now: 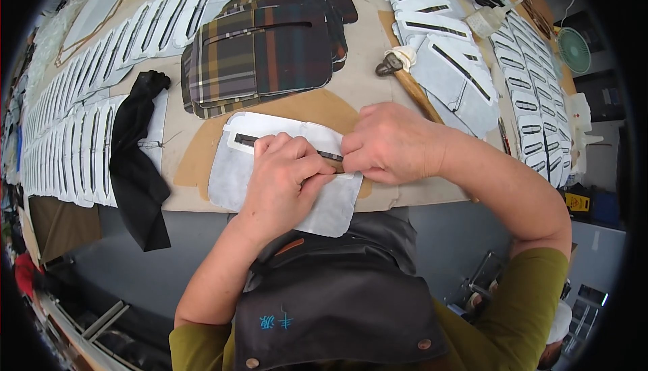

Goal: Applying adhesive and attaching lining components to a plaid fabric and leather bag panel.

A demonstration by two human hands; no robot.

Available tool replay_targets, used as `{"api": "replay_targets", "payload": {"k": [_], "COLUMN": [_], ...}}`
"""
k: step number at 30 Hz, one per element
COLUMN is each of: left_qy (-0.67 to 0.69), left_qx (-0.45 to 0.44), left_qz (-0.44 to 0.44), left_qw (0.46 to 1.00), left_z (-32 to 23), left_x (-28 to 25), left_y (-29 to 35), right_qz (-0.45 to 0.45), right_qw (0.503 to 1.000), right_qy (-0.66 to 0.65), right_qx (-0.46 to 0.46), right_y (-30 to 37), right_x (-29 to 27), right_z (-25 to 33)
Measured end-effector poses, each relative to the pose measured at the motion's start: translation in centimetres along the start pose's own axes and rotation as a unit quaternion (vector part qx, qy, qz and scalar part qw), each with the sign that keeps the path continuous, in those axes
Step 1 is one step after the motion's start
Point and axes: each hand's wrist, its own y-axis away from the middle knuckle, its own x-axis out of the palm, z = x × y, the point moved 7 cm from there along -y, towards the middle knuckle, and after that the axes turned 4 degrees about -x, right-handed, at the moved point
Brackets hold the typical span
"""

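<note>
In front of me a white-backed fabric panel [233, 175] with rounded corners lies at the table's near edge, partly hanging over it. A narrow dark slot framed in white runs across its upper part. My left hand [283, 175] rests on the panel, thumb and forefinger pinching the fabric at the slot. Close against it, my right hand [388, 143] has its fingers closed on the slot's right end. Both hands hide much of the slot. Under the panel is a tan paper sheet [192, 162]. Beyond it sits a stack of plaid fabric panels [270, 60], the top one slotted.
A hammer [415, 94] with a wooden handle lies beyond my right hand. Rows of white slotted pieces [81, 148] cover the left; more slotted pieces [526, 94] cover the right. A black cloth [142, 162] drapes over the near edge. A plastic bottle [487, 21] stands far right.
</note>
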Motion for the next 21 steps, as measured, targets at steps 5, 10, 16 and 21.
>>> {"api": "replay_targets", "payload": {"k": [5, 10, 16, 21], "left_qy": [-0.003, 0.017, 0.013, 0.008], "left_qx": [0.003, -0.002, -0.001, 0.006], "left_qz": [0.000, -0.005, -0.003, -0.012], "left_qw": [1.000, 1.000, 1.000, 1.000], "left_z": [-0.6, 0.1, -0.1, -0.2], "left_x": [-0.1, -0.1, -0.2, -0.1], "left_y": [-0.2, 0.1, 0.1, 0.0], "right_qz": [-0.011, -0.075, -0.257, -0.176], "right_qw": [0.998, 0.996, 0.910, 0.915], "right_qy": [0.052, 0.043, -0.190, -0.171], "right_qx": [-0.034, -0.008, 0.264, 0.319], "right_y": [1.1, 3.4, 5.6, 3.8], "right_x": [0.5, 0.7, 0.1, 1.6], "right_z": [0.3, 0.5, 0.0, 1.2]}}
